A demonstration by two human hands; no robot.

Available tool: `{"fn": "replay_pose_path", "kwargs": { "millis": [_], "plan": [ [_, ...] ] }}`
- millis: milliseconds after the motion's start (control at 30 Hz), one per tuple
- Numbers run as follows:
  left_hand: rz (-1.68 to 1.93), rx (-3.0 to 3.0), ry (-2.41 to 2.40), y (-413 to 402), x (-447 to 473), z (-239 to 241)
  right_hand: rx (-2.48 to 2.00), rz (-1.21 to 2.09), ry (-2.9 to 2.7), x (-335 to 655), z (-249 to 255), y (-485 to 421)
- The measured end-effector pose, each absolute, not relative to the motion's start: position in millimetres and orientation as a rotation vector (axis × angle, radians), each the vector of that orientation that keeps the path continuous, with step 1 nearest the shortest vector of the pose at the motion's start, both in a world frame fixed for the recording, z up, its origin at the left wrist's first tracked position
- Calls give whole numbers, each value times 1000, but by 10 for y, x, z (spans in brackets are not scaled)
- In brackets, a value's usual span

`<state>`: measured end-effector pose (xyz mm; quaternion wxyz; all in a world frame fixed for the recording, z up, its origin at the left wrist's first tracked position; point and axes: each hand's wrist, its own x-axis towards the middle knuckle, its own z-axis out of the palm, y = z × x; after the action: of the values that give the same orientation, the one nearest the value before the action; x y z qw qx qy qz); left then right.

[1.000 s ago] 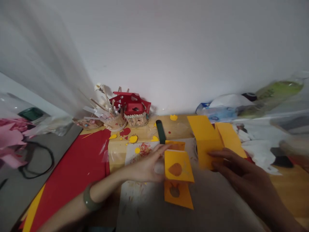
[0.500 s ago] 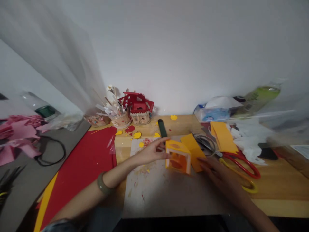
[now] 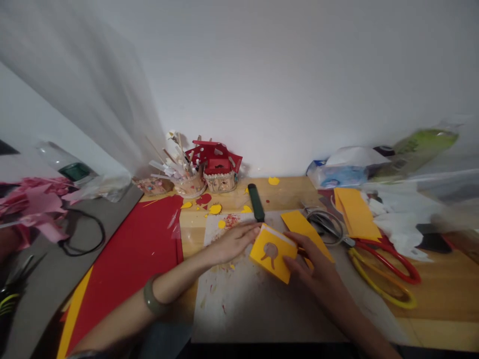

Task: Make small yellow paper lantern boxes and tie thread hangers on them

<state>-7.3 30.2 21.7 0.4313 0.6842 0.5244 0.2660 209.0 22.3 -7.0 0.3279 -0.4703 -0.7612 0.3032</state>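
A small yellow paper box (image 3: pixel 283 254) is held tilted above the grey work board, its side showing a cut-out shape. My right hand (image 3: pixel 313 267) grips the box at its right, thumb on the near face and fingers at the upper edge. At the left corner, my left hand (image 3: pixel 235 243) holds the box by its fingertips; part of that contact is hidden. Behind the box lies a flat yellow paper piece (image 3: pixel 305 225), partly covered by my right hand. A dark green utility knife (image 3: pixel 256 202) rests just beyond my left fingers.
Red-and-yellow-handled scissors (image 3: pixel 389 262) and folded yellow paper (image 3: pixel 355 213) lie at the right. Red card sheets (image 3: pixel 138 264) cover the left side. Decorated pots (image 3: pixel 220 182) stand by the wall, with a tissue pack (image 3: pixel 337 174) further right. Paper scraps dot the grey board (image 3: pixel 239 309).
The box has been turned, so its cut-out side shows instead of its open side. My right hand has moved left from the flat yellow paper onto the box.
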Motion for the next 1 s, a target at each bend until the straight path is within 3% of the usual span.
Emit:
{"fn": "replay_pose_path", "kwargs": {
  "millis": [167,433,733,1000],
  "plan": [
    [897,1886,1584,64,-1,262,-1425,710,-1981,2033,-55,176],
    [717,2359,1401,-155,111,192,-1342,263,-2114,2020,-47,8],
    [720,2285,975,201,-165,307,-1150,278,-2210,2184,-209,-38],
    [713,2288,952,260,-124,333,-1114,252,-2208,2174,-116,106]
  ]
}}
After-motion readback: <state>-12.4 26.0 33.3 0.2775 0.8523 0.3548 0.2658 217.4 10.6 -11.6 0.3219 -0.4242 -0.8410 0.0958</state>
